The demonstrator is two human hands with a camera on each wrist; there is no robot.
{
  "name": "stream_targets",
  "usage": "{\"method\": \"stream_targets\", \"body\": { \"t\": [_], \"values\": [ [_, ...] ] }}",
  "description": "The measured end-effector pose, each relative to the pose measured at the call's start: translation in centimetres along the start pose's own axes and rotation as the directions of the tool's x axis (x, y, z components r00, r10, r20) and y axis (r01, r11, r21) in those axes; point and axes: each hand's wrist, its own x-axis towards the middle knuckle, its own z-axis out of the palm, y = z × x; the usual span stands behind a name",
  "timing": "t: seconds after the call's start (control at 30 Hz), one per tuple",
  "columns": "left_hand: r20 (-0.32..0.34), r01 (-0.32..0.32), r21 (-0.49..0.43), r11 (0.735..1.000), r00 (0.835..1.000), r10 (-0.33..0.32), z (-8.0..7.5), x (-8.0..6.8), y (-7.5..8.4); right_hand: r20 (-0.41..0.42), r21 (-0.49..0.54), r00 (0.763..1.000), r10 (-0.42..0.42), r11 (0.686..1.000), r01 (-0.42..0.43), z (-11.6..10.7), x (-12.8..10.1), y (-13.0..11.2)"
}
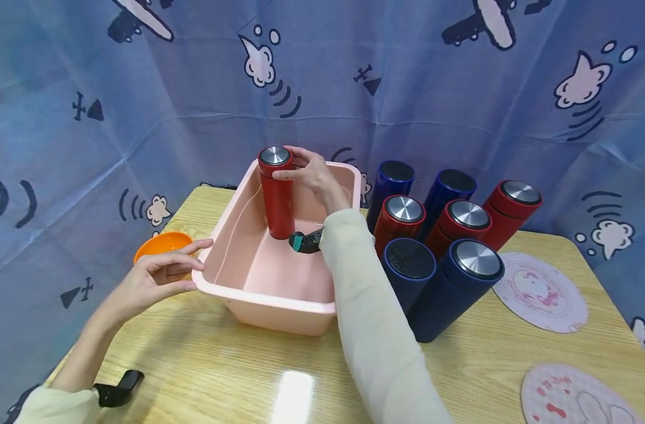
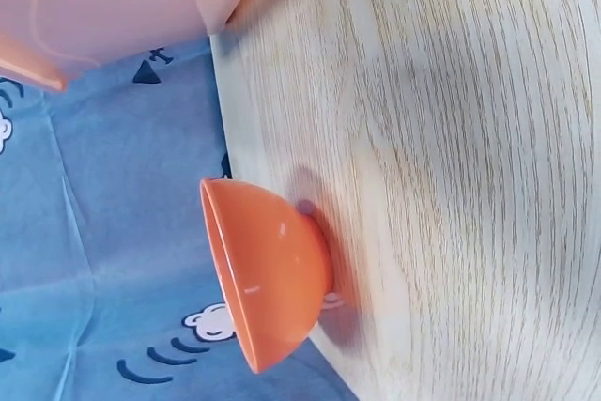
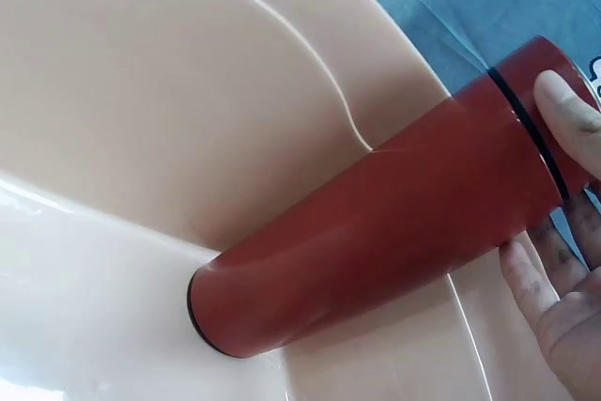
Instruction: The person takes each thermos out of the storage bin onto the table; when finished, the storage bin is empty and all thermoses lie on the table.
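Note:
A red thermos bottle (image 1: 278,200) with a silver lid stands upright in the back left corner of a pink plastic basin (image 1: 282,323). My right hand (image 1: 314,176) holds it near the top, thumb on one side and fingers on the other. In the right wrist view, the bottle (image 3: 376,223) has its base on the basin floor, and the thumb lies across the lid above the black ring. At the basin's left front corner, my left hand (image 1: 160,274) grips the rim between fingers and thumb. An orange bowl (image 2: 272,274) sits on the table just beyond that hand.
To the right of the basin stand several more thermos bottles, among them a red one (image 1: 513,212) and a dark blue one (image 1: 455,294). Two round mats (image 1: 545,291) lie on the wooden table (image 1: 222,365). A blue patterned curtain (image 1: 322,70) hangs behind.

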Motion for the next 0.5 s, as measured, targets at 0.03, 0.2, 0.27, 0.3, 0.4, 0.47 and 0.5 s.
{"method": "stream_targets", "body": {
  "t": [0.03,0.2,0.27,0.3,0.4,0.47,0.5],
  "values": [
    [0.002,-0.001,-0.002,1.000,1.000,0.001,0.04,0.03,-0.01,0.009,-0.009,1.000,-0.002,1.000,0.002,-0.10,0.00,0.02],
    [0.004,-0.009,-0.006,1.000,1.000,0.009,0.06,0.06,-0.11,0.033,-0.080,0.999,-0.013,0.997,0.016,-0.17,0.00,-0.10],
    [0.000,-0.006,-0.005,1.000,1.000,0.006,0.01,0.04,-0.17,0.028,-0.090,0.999,-0.022,0.996,0.024,-0.05,-0.01,-0.19],
    [-0.001,-0.005,-0.004,1.000,1.000,0.005,0.00,0.05,-0.17,0.023,-0.089,0.999,-0.026,0.996,0.028,0.01,0.01,-0.21],
    [-0.003,-0.003,-0.001,1.000,1.000,0.003,-0.01,0.09,-0.17,0.007,-0.076,0.999,-0.035,0.997,0.035,0.14,0.00,-0.20],
    [-0.003,-0.002,0.000,1.000,1.000,0.002,0.00,0.13,-0.16,0.004,-0.067,0.999,-0.044,0.997,0.044,0.18,-0.03,-0.14],
    [-0.002,-0.001,0.000,1.000,1.000,0.001,-0.02,0.16,-0.16,-0.002,-0.072,0.999,-0.045,0.996,0.045,0.18,-0.03,-0.12]
  ]
}}
